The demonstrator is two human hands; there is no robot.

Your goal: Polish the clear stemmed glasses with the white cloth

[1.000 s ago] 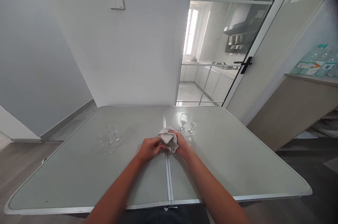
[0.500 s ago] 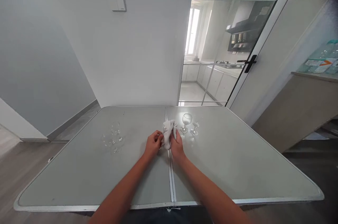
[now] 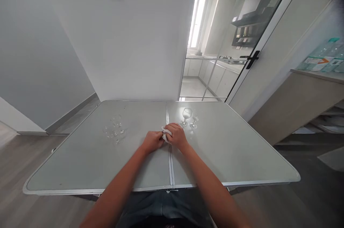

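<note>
White cloth (image 3: 165, 137) is bunched between the two hands, just left of the metal seam (image 3: 171, 167) in the desk (image 3: 94, 163). Well left of the seam, clear glasses (image 3: 115, 129) sit clustered. Near its left side, the left hand (image 3: 152, 141) has fingers curled against the cloth; whether it is clamped on anything is hidden. At the seam, the right hand (image 3: 176, 135) is clamped over the cloth, covering more of it than half a second ago. Right of the seam stand two stemmed glasses (image 3: 187, 113).
</note>
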